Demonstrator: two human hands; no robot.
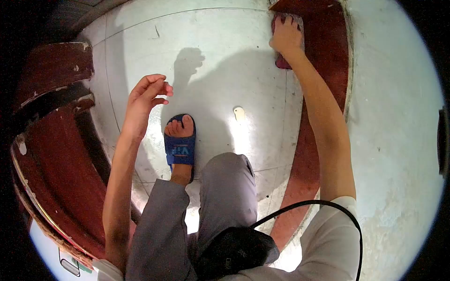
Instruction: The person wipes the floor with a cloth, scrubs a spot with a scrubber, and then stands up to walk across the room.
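Observation:
My right hand (287,36) is pressed down on a dark red cloth (283,62), fingers bent over it. The cloth lies on the floor against the dark red band at the foot of the wall, and the hand covers most of it. My left hand (146,102) hangs in the air over the floor, left of the blue slipper (180,150) on my foot. Its fingers are loosely curled, with the thumb apart and nothing between them.
Pale floor tiles (225,42) spread ahead, with a small cream oblong piece (239,114) on them. Dark red wooden furniture (61,154) stands at left. A pale wall (393,140) rises at right above the red band (328,42). A black cable (328,203) loops over my lap.

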